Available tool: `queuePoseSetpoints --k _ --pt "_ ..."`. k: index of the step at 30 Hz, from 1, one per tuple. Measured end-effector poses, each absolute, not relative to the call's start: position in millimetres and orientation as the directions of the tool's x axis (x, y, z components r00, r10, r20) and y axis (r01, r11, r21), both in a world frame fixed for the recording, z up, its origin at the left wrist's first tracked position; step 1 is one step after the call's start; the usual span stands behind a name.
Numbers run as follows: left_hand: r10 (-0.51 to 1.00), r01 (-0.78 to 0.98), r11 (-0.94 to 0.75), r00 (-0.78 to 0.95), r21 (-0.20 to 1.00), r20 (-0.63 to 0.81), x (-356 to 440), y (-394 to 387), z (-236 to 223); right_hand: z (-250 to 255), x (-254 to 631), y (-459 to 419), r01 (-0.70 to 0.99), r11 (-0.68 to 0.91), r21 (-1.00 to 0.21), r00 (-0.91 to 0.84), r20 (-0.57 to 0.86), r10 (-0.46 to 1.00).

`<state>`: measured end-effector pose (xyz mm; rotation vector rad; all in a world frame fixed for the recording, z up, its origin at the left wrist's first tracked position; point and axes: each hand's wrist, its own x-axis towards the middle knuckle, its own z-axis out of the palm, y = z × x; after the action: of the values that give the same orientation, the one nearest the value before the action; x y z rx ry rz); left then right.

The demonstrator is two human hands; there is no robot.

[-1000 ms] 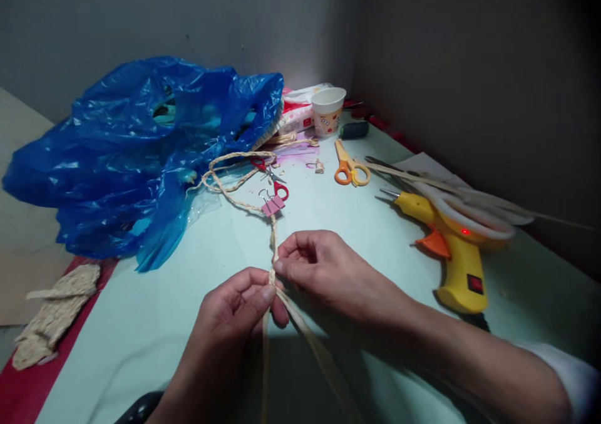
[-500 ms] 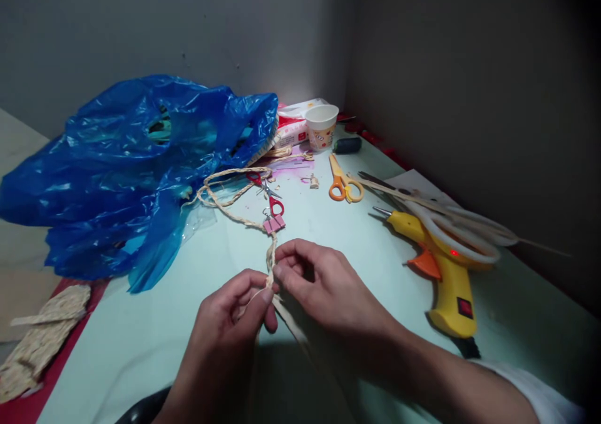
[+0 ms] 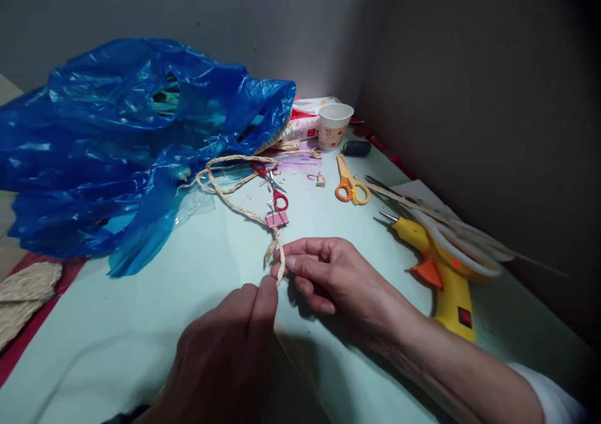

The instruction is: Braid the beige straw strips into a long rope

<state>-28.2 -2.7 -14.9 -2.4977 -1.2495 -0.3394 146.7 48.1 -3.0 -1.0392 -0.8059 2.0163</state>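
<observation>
A pale braided straw cord point(image 3: 237, 208) loops across the table and runs through a pink binder clip point(image 3: 277, 218). Below the clip, loose strands come toward me. My right hand point(image 3: 328, 267) pinches a straw strand point(image 3: 281, 262) between thumb and fingertips. My left hand point(image 3: 230, 336) is closed just below, back of the hand up, at the lower end of that strand; its fingertips are mostly hidden. A short twisted strand end hangs left of the pinch. Small red-handled scissors point(image 3: 280, 200) lie right behind the clip.
At left a large blue plastic bag point(image 3: 117, 129) bulges over the table. To the right lie a yellow glue gun point(image 3: 453, 299) with a lit red light and orange-handled scissors point(image 3: 350, 189). A paper cup point(image 3: 334, 128) and a dark thread spool point(image 3: 356, 148) stand behind.
My left hand has turned palm down and moved lower, drawing on the strand. My right hand has shifted its pinch along the straw. The whole view has swung slightly.
</observation>
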Motion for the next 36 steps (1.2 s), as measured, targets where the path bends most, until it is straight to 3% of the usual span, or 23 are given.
queuePoseSetpoints --k 5,14,16,19,21,23,26,28,31,36 --pt "0.749 0.815 -0.552 0.578 -0.177 0.325 -24 -3 -10 0 147 46 -0.321 -0.536 -0.781 -0.436 -0.38 0.816" --pt "0.753 0.808 -0.587 0.571 -0.058 0.326 -29 -4 -18 1 147 45 -0.324 -0.546 -0.772 -0.426 -0.397 0.813" --pt "0.811 0.835 -0.547 0.511 0.06 0.287 -25 -3 -16 0 147 46 -0.298 -0.535 -0.791 -0.418 -0.396 0.818" --pt "0.942 0.843 -0.336 0.314 0.421 0.122 -17 2 -4 0 148 45 -0.205 -0.474 -0.856 -0.414 -0.363 0.835" --pt "0.986 0.715 -0.054 0.15 0.697 -0.077 -12 6 8 0 149 42 -0.079 -0.374 -0.924 -0.394 -0.316 0.863" --pt "0.943 0.44 0.251 0.092 0.862 -0.321 -11 9 17 2 151 37 0.106 -0.233 -0.967 -0.36 -0.256 0.897" --pt "0.857 0.07 0.488 0.15 0.87 -0.492 -13 8 18 9 153 25 0.286 -0.085 -0.955 -0.41 -0.202 0.889" --pt "0.858 -0.064 0.499 0.178 0.864 -0.482 -14 2 12 12 153 18 0.245 -0.095 -0.965 -0.511 -0.212 0.833" --pt "0.892 -0.127 0.441 0.167 0.888 -0.419 -11 -9 3 11 150 8 0.222 -0.088 -0.971 -0.578 -0.204 0.79" --pt "0.901 -0.11 0.426 0.145 0.898 -0.41 -8 -20 0 5 145 -1 0.417 0.169 -0.893 -0.51 -0.077 0.857"
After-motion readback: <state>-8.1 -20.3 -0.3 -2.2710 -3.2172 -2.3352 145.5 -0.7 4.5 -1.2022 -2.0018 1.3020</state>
